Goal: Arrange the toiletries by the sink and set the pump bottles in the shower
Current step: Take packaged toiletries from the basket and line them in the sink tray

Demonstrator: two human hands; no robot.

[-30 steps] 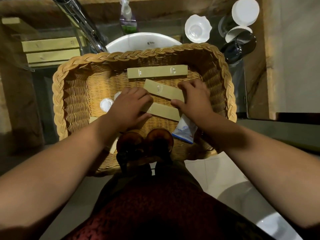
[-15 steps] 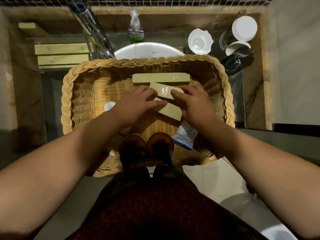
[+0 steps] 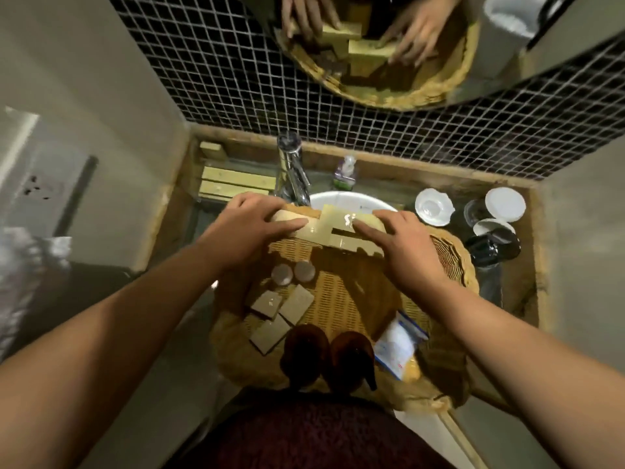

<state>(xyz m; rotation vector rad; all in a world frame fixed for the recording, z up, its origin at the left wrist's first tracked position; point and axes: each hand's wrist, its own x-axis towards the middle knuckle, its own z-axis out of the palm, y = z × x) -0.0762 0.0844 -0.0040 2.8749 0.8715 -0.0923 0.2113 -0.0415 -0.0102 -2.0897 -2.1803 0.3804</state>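
Note:
Both hands hold a bundle of long pale-green boxes over the far rim of the wicker basket. My left hand grips the bundle's left end and my right hand grips its right end. Two brown pump bottles stand at the basket's near edge. On the basket floor lie three small square boxes, two round caps and a blue-and-white sachet.
The white sink basin and chrome faucet lie just beyond the basket, with a soap bottle behind. Long boxes lie on the left counter. A white dish, lidded cups and dark glasses stand on the right.
Both hands gathered the long boxes from the basket floor and lifted them up and toward the sink. The view tilted up, showing the mirror and tiled wall.

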